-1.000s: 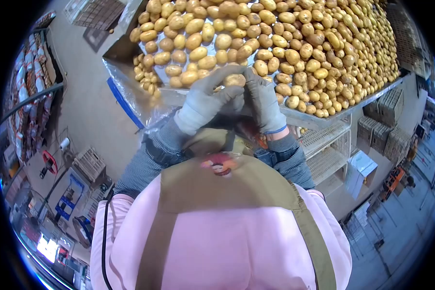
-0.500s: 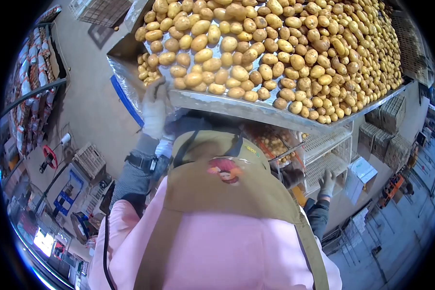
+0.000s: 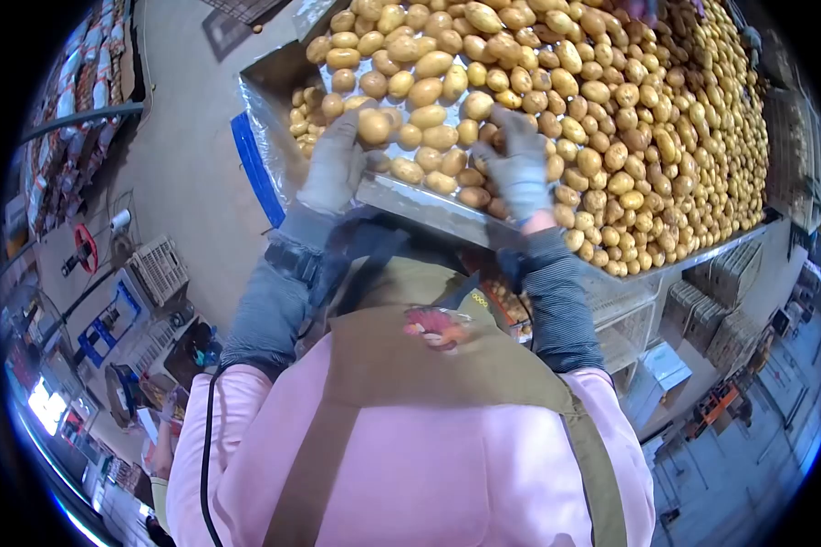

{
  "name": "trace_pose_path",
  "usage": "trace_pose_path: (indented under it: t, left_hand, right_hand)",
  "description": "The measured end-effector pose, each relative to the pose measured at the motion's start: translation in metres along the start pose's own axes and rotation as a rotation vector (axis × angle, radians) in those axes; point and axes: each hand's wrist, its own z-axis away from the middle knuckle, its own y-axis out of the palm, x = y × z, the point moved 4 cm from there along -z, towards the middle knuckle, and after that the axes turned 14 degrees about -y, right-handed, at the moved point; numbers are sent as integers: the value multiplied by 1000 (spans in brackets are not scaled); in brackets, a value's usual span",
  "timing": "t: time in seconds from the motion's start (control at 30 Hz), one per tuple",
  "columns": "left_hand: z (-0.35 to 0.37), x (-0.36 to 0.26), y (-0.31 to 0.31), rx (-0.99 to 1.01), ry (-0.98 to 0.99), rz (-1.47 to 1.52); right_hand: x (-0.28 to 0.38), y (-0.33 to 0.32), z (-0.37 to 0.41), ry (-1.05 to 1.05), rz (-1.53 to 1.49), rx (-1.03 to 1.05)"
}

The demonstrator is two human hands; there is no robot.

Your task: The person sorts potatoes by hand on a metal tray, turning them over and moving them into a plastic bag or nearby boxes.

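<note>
- Potatoes lie loose over the metal table, thinly spread towards its near left corner, where bare patches of the top show, and crowded together towards its right edge. A small cluster sits in the walled pocket at that near left corner.
- The left hand, gloved, is at the near edge beside this pocket. Its fingers are half curled, with the tips at one potato; I cannot tell whether they have a firm hold of it.
- The right hand, also gloved, reaches over the near edge, well apart from the left one. Its fingers and thumb stand partly open among the potatoes; whether any is touched or held cannot be made out.
- Clear plastic covers the outside of the left end, with a blue strip just beside it.
- A purplish shape shows among the potatoes at the top of the view, too blurred to name.
- Pale crates are below the near edge, towards the right, and a white box is near them on the floor.
- Another person's arm shows at lower left, well apart from the table.
- A brown apron covers the wearer's pink top.
</note>
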Motion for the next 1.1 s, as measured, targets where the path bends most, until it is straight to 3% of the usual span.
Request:
trace_pose_path:
  t: [0.03, 0.1, 0.2, 0.27, 0.37, 0.43, 0.5, 0.53, 0.6, 0.67, 0.7, 0.77, 0.83, 0.87, 0.93, 1.03, 1.07, 1.1]
  left_hand:
    - [11, -10, 7, 49, -2, 178]
    - [11, -12, -4, 125, -18, 257]
    - [-1, -6, -27, 326, -85, 486]
    - [-11, -2, -40, 452, -144, 605]
    - [-2, -18, -33, 421, -73, 550]
    - [-2, -27, -30, 347, -141, 590]
    - [-11, -31, -38, 229, -125, 572]
    - [-18, -28, -51, 150, -79, 535]
    - [-27, -24, -68, 58, -16, 560]
    - [-27, -31, -71, -139, -38, 310]
    - [-26, -32, -74, -237, -54, 185]
    - [-49, -15, -101, -385, 125, -90]
    - [-40, -18, -86, -436, -60, 129]
    - [-47, -13, -86, -411, -12, 92]
    - [-55, 3, -84, -360, 69, 8]
    - [-37, -12, -67, -588, 99, 131]
    - [-23, -27, -52, -585, 215, 177]
    - [-12, -37, -37, -479, 211, 181]
  right_hand:
    - [18, 18, -2, -114, 180, -41]
    - [42, 66, -2, -224, -32, -10]
    - [78, 86, -28, -347, -44, 85]
    - [69, 86, -68, -356, -26, 99]
    - [48, 77, -174, -420, 169, 21]
    - [34, 91, -238, -483, 288, -26]
    - [79, 69, -260, -119, 119, 631]
    - [80, 90, -248, -349, 515, 198]
    - [60, 109, -217, -476, 509, 175]
    - [61, 99, -165, -529, 386, 122]
    - [54, 92, -139, -547, 339, 177]
    - [66, 77, -85, -441, 236, 130]
    - [61, 79, -25, -461, 160, 111]
    - [71, 73, -14, -451, 113, 124]
    - [89, 79, -12, -446, 38, 154]
    - [95, 97, -55, -421, -62, 237]
    - [99, 95, -72, -360, -114, 297]
    - [100, 95, -80, -299, -166, 352]
